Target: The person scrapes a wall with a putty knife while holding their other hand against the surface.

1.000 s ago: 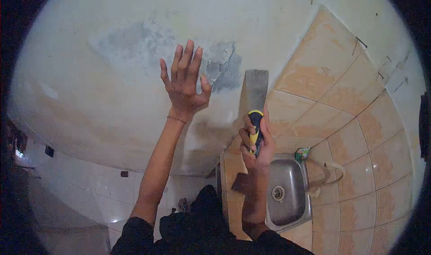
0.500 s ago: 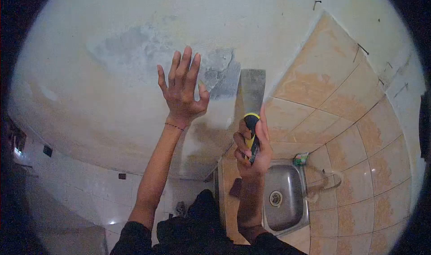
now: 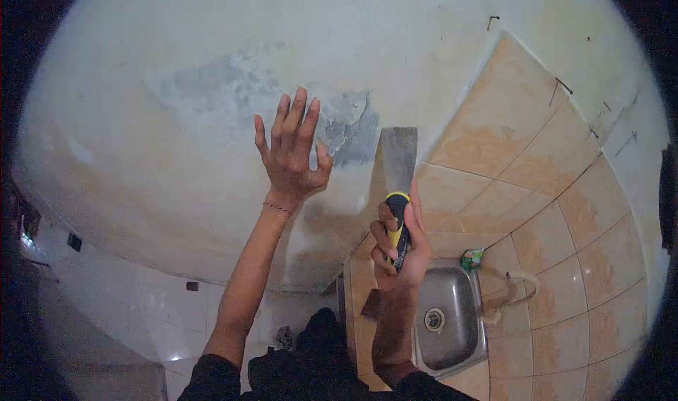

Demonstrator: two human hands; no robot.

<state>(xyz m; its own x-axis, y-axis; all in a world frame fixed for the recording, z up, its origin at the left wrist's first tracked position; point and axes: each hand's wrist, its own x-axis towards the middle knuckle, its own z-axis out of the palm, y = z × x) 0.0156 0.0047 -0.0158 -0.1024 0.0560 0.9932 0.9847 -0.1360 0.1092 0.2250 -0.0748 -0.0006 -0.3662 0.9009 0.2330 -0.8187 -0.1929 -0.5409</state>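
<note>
My left hand (image 3: 291, 150) is spread with fingers pointing up, over the painted wall (image 3: 212, 189) beside a bare grey patch (image 3: 349, 129) where the paint has flaked. Part of that patch is hidden behind the hand. In my right hand (image 3: 402, 242) is a putty knife (image 3: 400, 161) with a black and yellow handle, its wide metal blade pointing up. The fingers wrap round the handle. The blade overlaps the wall just right of the flaked patch, near the edge of the tiles.
Orange-beige tiles (image 3: 551, 210) cover the wall on the right. Below is a steel sink (image 3: 452, 344) with a tap (image 3: 519, 281) and a green packet (image 3: 472, 258) at its corner. Bent nails (image 3: 493, 21) stick out above the tiles. A tiled floor (image 3: 141, 309) lies lower left.
The whole view has shifted slightly, so the wall, sink and both hands sit a little lower. Left hand stays spread; right hand keeps its hold on the putty knife.
</note>
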